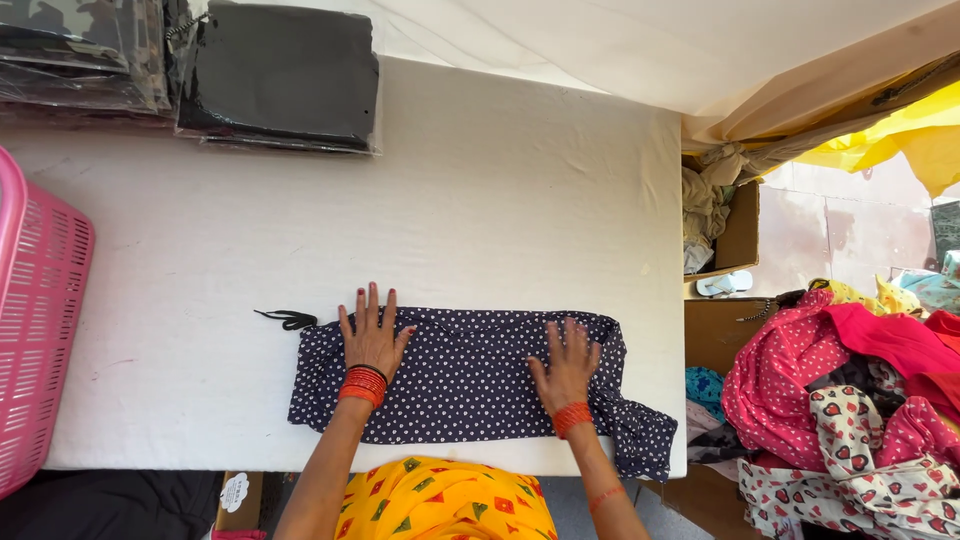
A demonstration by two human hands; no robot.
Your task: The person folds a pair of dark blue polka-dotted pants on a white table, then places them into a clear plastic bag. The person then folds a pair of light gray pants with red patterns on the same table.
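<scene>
Folding step in hand, by my reading: left hand [372,338] and right hand [567,365] lay flat, fingers spread, pressing the dotted navy garment [460,385] along the tabletop [480,200] near edge. Next fold would need a pinched hem. Pink basket [40,300] at left edge; bagged dark clothes [280,75] at far-left corner; nothing obstructed.

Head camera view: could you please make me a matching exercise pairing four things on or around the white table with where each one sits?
Things:
1. navy polka-dot garment
2. pink plastic basket
3. black bagged clothes
4. cardboard box

Places:
A. far left corner of the table
B. beside the table's right edge
C. at the table's left edge
D. flat under the left hand and right hand

Pairs: 1-D, 2-C, 3-A, 4-B
</scene>
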